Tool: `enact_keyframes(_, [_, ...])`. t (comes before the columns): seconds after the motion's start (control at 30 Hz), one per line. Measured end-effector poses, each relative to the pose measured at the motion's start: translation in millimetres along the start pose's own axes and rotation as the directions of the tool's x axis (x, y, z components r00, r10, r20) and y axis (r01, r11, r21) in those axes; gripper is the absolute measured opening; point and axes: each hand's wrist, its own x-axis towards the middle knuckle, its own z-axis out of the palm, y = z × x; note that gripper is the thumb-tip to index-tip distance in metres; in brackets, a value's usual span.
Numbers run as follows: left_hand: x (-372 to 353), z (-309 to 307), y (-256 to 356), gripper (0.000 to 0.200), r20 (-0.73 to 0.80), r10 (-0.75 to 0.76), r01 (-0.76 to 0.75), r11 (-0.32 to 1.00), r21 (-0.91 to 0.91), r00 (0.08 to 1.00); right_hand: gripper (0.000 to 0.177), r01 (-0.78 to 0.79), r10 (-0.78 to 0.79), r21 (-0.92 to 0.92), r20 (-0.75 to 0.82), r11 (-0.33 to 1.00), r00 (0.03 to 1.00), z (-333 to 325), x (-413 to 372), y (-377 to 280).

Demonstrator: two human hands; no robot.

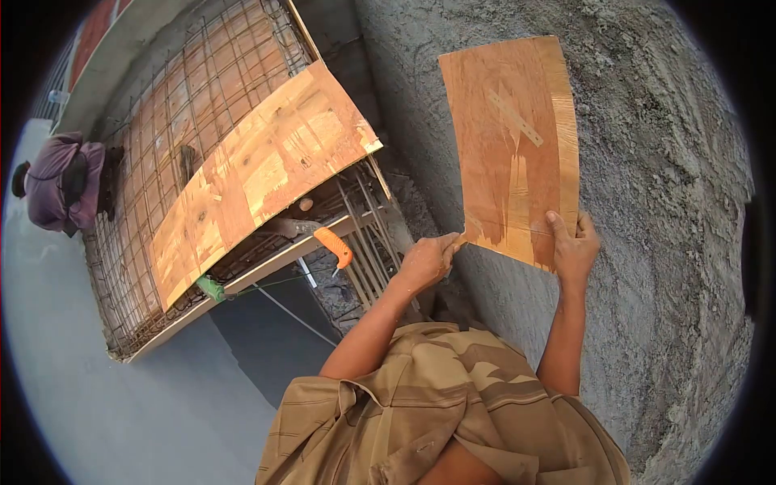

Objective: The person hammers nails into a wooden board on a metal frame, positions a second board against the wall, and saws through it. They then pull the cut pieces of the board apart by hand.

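Observation:
A rectangular plywood piece [487,145] is held up before the rough wall. My right hand [576,246] grips its lower right edge, thumb on the near face. At its lower left corner, my left hand [430,263] is closed on a small strip of wood at that corner. To the left, a larger plywood sheet [267,174] lies across a rebar grid. An orange-handled saw [334,246] rests by that sheet's lower edge, its blade partly under the sheet.
Rough grey wall [663,202] fills the right side. The rebar grid [202,81] sits in board formwork at upper left. A person in a purple shirt [65,182] bends at its far left edge. Several thin bars [368,250] and a green cord [212,288] are near the formwork.

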Motion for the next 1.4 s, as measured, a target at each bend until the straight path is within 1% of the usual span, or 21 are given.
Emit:
enact_keyframes(0.07, [-20, 15, -13, 0.035, -0.039, 0.066, -0.07, 0.992, -0.108, 0.997, 0.021, -0.012, 0.014, -0.02, 0.052, 1.0, 0.999, -18, -2, 15])
enact_keyframes(0.13, [-34, 19, -39, 0.033, 0.277, -0.164, 0.265, 0.885, -0.383, 0.947, 0.02, -0.044, 0.038, 0.073, 0.087, 0.996, 0.996, -27, -10, 14])
enact_keyframes(0.23, [-64, -6, -52, 0.026, 0.433, -0.1, 0.355, 0.747, -0.562, 0.896, 0.022, -0.178, 0.127, 0.297, 0.181, 0.938, 0.975, -32, -12, 25])
enact_keyframes(0.3, [-82, 2, -61, 0.022, 0.4, 0.011, 0.379, 0.298, -0.876, 0.916, 0.024, -0.26, 0.185, 0.456, 0.205, 0.851, 0.961, -20, -15, 38])
enact_keyframes(0.33, [-90, 6, -62, 0.021, 0.358, 0.061, 0.358, 0.023, -0.934, 0.932, 0.024, -0.28, 0.207, 0.529, 0.195, 0.801, 0.959, -8, -17, 45])
enact_keyframes(0.37, [-95, 7, -52, 0.021, 0.292, 0.042, 0.293, -0.022, -0.956, 0.955, 0.025, -0.296, 0.23, 0.6, 0.186, 0.743, 0.955, 6, -19, 50])
enact_keyframes(0.47, [-124, 14, -50, 0.019, 0.19, -0.002, 0.19, -0.059, -0.98, 0.982, 0.023, -0.144, 0.104, 0.434, 0.115, 0.889, 0.988, 34, -36, 57])
enact_keyframes(0.57, [-179, 25, -100, 0.028, 0.115, -0.257, 0.119, 0.0, -0.993, 0.96, 0.019, 0.068, -0.071, 0.029, 0.096, 0.997, 0.993, 38, -48, 60])
enact_keyframes(0.6, [-201, 31, -131, 0.032, 0.096, -0.347, 0.109, 0.017, -0.994, 0.933, 0.02, 0.067, -0.068, 0.014, 0.107, 0.998, 0.992, 38, -49, 63])
enact_keyframes(0.67, [-244, 43, -181, 0.048, -0.099, -0.769, 0.328, 0.381, -0.864, 0.631, 0.021, 0.05, -0.046, -0.034, 0.127, 0.998, 0.991, 31, -45, 70])
enact_keyframes(0.7, [-265, 50, -188, 0.048, -0.352, -0.83, 0.763, 0.544, -0.348, 0.432, 0.022, 0.038, -0.039, 0.014, 0.116, 0.999, 0.992, 28, -45, 70])
enact_keyframes(0.73, [-286, 58, -193, 0.049, -0.619, -0.686, 0.924, 0.264, 0.276, 0.381, 0.023, 0.023, -0.029, 0.059, 0.106, 0.998, 0.994, 25, -44, 68])
enact_keyframes(0.8, [-321, 52, -204, 0.041, -0.537, -0.652, 0.835, 0.507, 0.216, 0.535, 0.024, 0.021, -0.035, 0.19, 0.072, 0.982, 0.997, 19, -42, 69])
enact_keyframes(0.87, [-310, 37, -173, 0.037, -0.334, -0.853, 0.866, 0.472, -0.163, 0.402, 0.026, 0.06, -0.07, 0.371, 0.013, 0.927, 0.997, 19, -39, 67])
enact_keyframes(0.9, [-306, 35, -163, 0.035, -0.201, -0.917, 0.854, 0.395, -0.338, 0.344, 0.027, 0.066, -0.091, 0.355, 0.055, 0.932, 0.994, 16, -40, 61])
enact_keyframes(0.97, [-294, 59, -178, 0.032, -0.337, -0.838, 0.745, 0.54, -0.391, 0.43, 0.031, 0.099, -0.148, 0.34, 0.124, 0.935, 0.981, 15, -37, 44])
enact_keyframes(1.03, [-263, 79, -198, 0.04, -0.495, -0.626, 0.506, 0.779, -0.37, 0.602, 0.036, 0.034, -0.096, 0.315, 0.184, 0.949, 0.978, 18, -37, 42])
enact_keyframes(1.13, [-184, 73, -181, 0.076, -0.415, -0.609, 0.357, 0.763, -0.54, 0.676, 0.039, 0.076, -0.118, 0.234, 0.171, 0.969, 0.978, 30, -34, 40])
enact_keyframes(1.23, [-114, 52, -152, 0.106, -0.308, -0.641, 0.45, 0.736, -0.506, 0.703, 0.037, 0.161, -0.195, 0.288, 0.092, 0.944, 0.976, 43, -37, 31])
enact_keyframes(1.33, [-66, 55, -139, 0.104, -0.382, -0.607, 0.454, 0.786, -0.419, 0.697, 0.034, 0.118, -0.164, 0.376, 0.093, 0.919, 0.982, 52, -24, 14])
enact_keyframes(1.4, [-63, 56, -146, 0.094, -0.286, -0.631, 0.449, 0.74, -0.5, 0.721, 0.033, 0.057, -0.107, 0.388, 0.108, 0.92, 0.988, 52, -13, -4])
